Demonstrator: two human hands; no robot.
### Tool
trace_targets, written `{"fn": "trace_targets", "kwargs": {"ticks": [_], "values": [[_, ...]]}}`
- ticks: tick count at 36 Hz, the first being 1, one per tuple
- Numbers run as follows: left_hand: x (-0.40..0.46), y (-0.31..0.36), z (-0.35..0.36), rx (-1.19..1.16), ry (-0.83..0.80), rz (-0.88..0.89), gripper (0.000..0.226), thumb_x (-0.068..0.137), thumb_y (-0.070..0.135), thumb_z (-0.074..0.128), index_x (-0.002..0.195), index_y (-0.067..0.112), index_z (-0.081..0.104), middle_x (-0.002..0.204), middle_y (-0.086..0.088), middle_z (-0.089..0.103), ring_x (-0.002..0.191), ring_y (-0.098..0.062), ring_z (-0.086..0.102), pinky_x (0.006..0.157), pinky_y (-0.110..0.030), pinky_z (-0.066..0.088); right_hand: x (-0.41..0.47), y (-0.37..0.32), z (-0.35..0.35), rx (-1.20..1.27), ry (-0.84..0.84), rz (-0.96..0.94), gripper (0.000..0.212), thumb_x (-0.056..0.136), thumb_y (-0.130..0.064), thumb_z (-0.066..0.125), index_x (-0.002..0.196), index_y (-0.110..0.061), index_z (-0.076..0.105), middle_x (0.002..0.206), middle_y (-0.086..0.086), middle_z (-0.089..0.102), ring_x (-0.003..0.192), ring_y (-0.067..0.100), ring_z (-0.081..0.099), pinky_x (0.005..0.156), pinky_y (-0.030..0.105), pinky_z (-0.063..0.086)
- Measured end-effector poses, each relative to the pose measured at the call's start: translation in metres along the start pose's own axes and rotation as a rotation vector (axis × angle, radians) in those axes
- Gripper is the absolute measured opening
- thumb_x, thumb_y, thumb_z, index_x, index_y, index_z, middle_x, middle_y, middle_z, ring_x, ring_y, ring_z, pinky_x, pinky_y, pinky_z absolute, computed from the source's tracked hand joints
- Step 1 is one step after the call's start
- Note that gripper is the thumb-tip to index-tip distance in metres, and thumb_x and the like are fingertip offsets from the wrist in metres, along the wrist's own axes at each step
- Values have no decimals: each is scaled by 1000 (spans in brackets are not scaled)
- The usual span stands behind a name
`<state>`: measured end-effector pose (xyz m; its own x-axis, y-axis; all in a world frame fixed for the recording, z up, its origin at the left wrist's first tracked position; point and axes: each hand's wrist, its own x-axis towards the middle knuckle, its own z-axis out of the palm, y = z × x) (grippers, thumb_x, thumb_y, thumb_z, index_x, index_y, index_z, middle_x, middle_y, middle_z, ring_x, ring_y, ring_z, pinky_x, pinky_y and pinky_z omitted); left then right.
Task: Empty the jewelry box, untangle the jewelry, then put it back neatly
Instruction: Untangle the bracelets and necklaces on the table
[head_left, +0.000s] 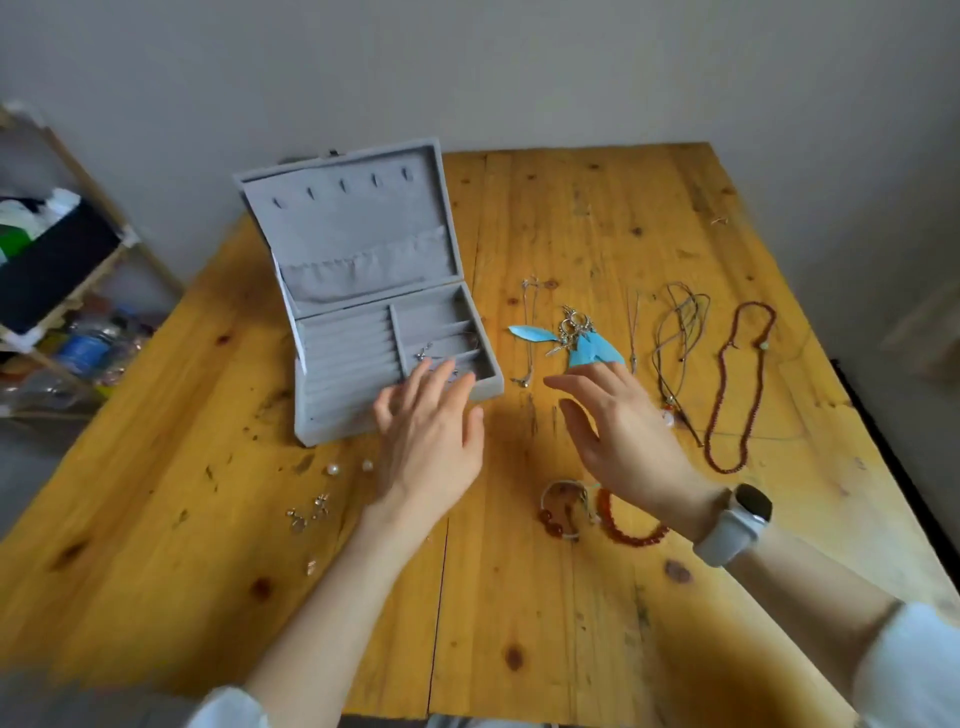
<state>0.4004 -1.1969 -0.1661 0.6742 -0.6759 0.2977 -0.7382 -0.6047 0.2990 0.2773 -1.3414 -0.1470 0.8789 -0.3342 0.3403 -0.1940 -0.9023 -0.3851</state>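
Jewelry box (363, 291), grey velvet, stood open at centre left of the wooden table (597, 597), lid raised. One small silver piece (425, 353) remained in a right-hand compartment. Left hand (428, 436) hovered at the box's near right corner, fingers spread wide and holding nothing. Right hand (618, 421) was likewise wide and empty, fingertips near the blue feather earrings (576, 340). Chains, a cord necklace (675, 343) and a red bead necklace (740, 384) lay separated at right of frame; bracelets (597, 512) lay at lower centre, pearl studs (348, 467) and silver earrings (311, 512) at lower left. Judgement: emptying was nearly finished. The next move called for a fine pinch on the remaining piece.
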Motion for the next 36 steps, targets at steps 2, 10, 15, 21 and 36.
{"fn": "trace_targets", "kwargs": {"ticks": [2,10,15,21,36], "values": [[20,-19,-3,51,-24,-87,41,94,30,40,134,20,43,149,0,31,139,-16,19,108,-44,10,30,-6,10,-2,-29,9,28,92,-15,48,117,-13,60,109,8,60,103,27,49,84,41,44],[61,-77,5,74,-239,-269,50,98,42,20,146,30,15,156,8,5,142,-15,0,112,-47,2,126,-19,53,-257,-143,48,29,92,-26,45,113,-16,62,114,12,54,111,32,39,85,41,36],[62,-86,16,25,-190,-278,48,98,41,19,144,31,20,155,11,10,141,-11,3,112,-43,0,149,-32,63,-560,-252,-54,26,86,-20,47,105,-10,62,114,13,54,108,31,40,84,41,33],[59,-88,22,12,-133,-258,48,97,40,20,144,30,23,154,10,14,141,-10,5,111,-41,0,156,-35,68,-543,-338,-9,26,84,-15,50,106,-6,59,117,14,52,109,31,40,88,42,32],[53,-79,6,-94,68,-103,31,88,29,57,117,20,57,142,-3,40,131,-25,34,106,-49,24,111,-11,16,521,246,139,6,93,-13,45,88,-13,48,77,-7,58,74,8,57,62,13,43]]}}
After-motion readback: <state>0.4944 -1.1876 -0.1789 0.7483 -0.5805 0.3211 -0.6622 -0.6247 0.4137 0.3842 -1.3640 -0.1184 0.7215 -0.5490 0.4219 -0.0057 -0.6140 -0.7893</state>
